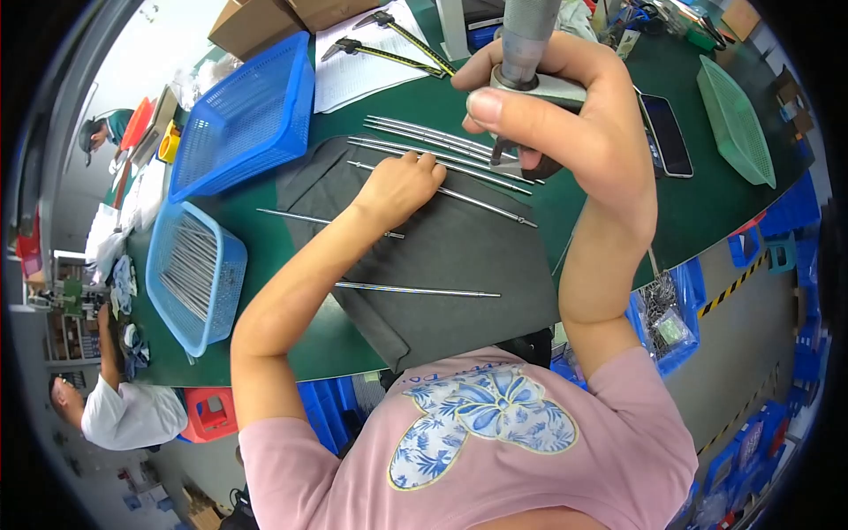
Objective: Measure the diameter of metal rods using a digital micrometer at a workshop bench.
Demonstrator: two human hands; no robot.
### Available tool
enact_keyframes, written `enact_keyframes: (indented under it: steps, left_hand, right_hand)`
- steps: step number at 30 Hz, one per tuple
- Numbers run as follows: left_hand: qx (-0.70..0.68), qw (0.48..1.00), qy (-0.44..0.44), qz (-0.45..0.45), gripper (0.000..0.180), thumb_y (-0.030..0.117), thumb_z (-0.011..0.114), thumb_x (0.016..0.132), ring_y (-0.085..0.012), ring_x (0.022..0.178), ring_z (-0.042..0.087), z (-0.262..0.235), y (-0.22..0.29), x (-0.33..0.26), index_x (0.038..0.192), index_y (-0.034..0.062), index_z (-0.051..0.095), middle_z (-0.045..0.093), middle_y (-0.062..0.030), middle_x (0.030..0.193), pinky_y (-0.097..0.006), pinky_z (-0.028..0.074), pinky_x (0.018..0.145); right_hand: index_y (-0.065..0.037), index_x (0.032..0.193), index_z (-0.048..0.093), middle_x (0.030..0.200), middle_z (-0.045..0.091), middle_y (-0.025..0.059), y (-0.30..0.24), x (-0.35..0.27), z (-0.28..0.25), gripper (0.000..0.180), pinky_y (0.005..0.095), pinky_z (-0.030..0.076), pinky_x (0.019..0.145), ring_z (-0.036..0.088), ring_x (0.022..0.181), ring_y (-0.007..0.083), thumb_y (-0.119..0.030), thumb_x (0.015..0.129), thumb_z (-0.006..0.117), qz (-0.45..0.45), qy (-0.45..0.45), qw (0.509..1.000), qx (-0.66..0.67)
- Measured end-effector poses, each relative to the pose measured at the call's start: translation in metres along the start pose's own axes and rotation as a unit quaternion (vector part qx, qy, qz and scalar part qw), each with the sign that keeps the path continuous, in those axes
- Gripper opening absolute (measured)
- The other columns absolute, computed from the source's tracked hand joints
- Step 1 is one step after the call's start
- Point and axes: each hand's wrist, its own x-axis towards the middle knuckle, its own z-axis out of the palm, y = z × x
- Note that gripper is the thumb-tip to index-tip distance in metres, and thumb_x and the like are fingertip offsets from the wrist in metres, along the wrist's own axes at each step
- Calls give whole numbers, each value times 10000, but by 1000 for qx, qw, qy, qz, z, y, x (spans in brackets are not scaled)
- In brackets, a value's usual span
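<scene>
My right hand (574,115) is raised close to the camera, its fingers wrapped round a grey metal tool with a thick barrel (527,40), which looks like a micrometer. Part of its frame is hidden by my thumb and palm. Lower and to the left, my left hand (402,187) is curled over a thin metal rod (488,210) above the dark grey cloth (459,256). More slim rods (442,137) lie side by side just beyond it. One single rod (420,290) rests nearer to me, and another rod (300,215) passes beneath my left wrist.
At the left stand a light blue basket of rods (238,274) and a larger blue basket (311,88). Two calipers (389,57) lie on paper at the back. A phone (669,137) and a green basket (738,124) are on the right. A person (132,415) sits far left.
</scene>
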Motion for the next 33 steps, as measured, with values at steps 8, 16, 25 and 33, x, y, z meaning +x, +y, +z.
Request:
enact_keyframes:
  steps: [8, 16, 25, 33]
  left_hand:
    - [-30, 998, -52, -24, 213, -15, 541, 604, -255, 763, 530, -36, -4, -22, 805, 17, 478, 465, -97, 843, -327, 478, 579]
    - [-600, 637, 433, -216, 90, -3, 426, 819, -172, 814, 522, -93, -9, -46, 908, 14, 416, 450, -77, 865, -303, 492, 662]
    - [-786, 333, 519, -47, 139, 24, 409, 839, -205, 912, 498, -99, 0, -53, 977, 20, 394, 419, -89, 935, -378, 529, 704]
    - [-771, 346, 533, -40, 134, 16, 371, 845, -193, 880, 493, -105, 4, -56, 978, 19, 357, 390, -91, 919, -407, 522, 718]
  right_hand:
    - [62, 863, 565, 658, 592, 128, -18, 1, -12, 425, 161, 384, 380, 506, 449, 92, -330, 702, 586, 121, 30, 982, 144]
    - [117, 843, 511, 628, 544, 214, 4, 3, 6, 697, 196, 357, 290, 502, 436, 181, -508, 836, 203, 26, 38, 943, 329]
    - [106, 833, 531, 637, 575, 196, 10, 7, 25, 653, 192, 399, 325, 513, 388, 147, -473, 844, 228, 47, -8, 903, 426]
    - [100, 850, 526, 645, 572, 200, 10, 8, 25, 647, 195, 401, 326, 524, 407, 164, -473, 843, 224, 79, 10, 897, 435]
